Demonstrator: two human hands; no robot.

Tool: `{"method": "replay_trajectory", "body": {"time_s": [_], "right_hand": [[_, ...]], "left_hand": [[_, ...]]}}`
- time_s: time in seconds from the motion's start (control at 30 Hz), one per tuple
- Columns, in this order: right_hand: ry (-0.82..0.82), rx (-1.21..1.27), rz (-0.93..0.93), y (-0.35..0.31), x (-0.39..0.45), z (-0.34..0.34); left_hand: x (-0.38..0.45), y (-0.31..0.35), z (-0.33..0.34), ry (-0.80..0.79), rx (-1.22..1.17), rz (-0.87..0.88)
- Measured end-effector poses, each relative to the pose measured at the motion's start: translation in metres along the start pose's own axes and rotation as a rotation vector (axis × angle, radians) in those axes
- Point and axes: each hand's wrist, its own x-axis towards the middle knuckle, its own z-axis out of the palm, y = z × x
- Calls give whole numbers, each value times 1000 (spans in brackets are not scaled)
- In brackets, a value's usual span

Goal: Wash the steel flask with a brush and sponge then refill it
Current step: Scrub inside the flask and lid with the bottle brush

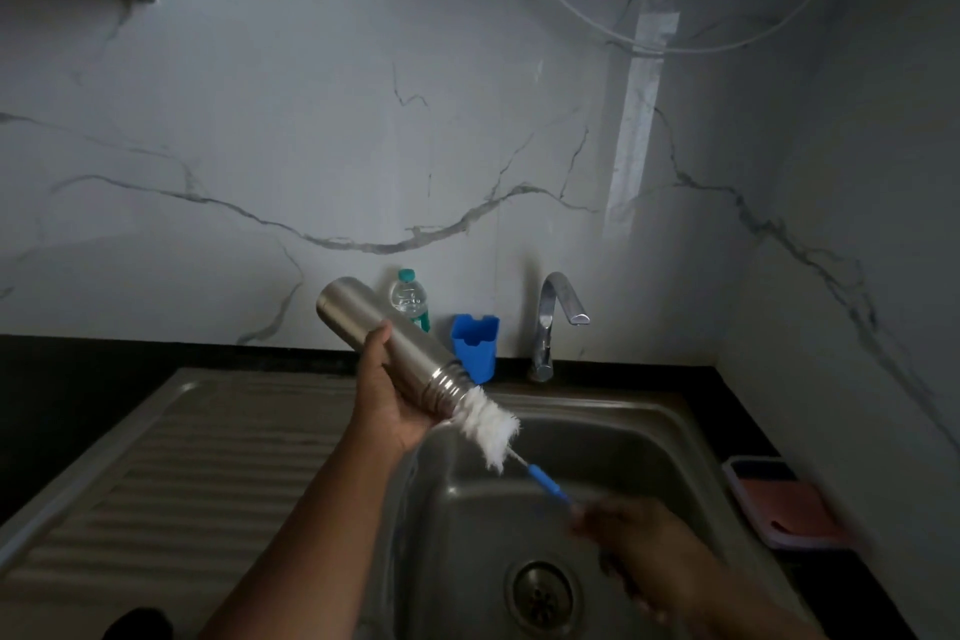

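Observation:
My left hand [392,392] grips the steel flask [374,327] around its lower body and holds it tilted over the sink, base up to the left and threaded mouth down to the right. A bottle brush [493,426] with white bristles and a blue handle sits at the mouth, its bristle head mostly outside the opening. My right hand [634,543], blurred, grips the end of the blue handle above the basin. No sponge can be made out.
The steel sink [649,437] has a drain [543,598] at the bottom and a ribbed drainboard [197,473] to the left. A chrome tap [553,322], a blue holder [475,346] and a plastic water bottle [410,296] stand against the marble wall. A pink tray [784,504] lies on the right counter.

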Motion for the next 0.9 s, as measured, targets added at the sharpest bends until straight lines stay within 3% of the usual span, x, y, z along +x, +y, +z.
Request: {"method": "replay_trajectory", "body": {"time_s": [0.03,0.07,0.13,0.23,0.3,0.37,0.43,0.47,0.57,0.73,0.9], "right_hand": [[192,-327,-150,-1,-1,2],[277,-640,-245,-5,-5,6],[321,-851,-305,-10,-8,11],[289,-756,-330,-7,-9,19],[217,-523,-275,-3,-7,26],[2,-126,-150,2,-2,24],[-243,305,113,-3,-6,6],[-336,402,201,-6,-9,-6],[-404,278,199,-5,-16,-29],[-58,-152,-104,-6,-14,-39],[70,-559,-276,-18,-29,-44]], "left_hand": [[1,-1,2,18,39,-9],[2,-3,4,35,73,-10],[3,-6,7,63,78,-2],[6,-8,6,65,28,23],[7,-9,4,68,17,60],[11,-5,0,75,-35,128],[19,2,-8,84,-101,189],[21,5,-12,91,-112,208],[23,8,-18,130,-74,210],[21,8,-13,312,-56,191],[22,11,-15,571,-95,192]]}}
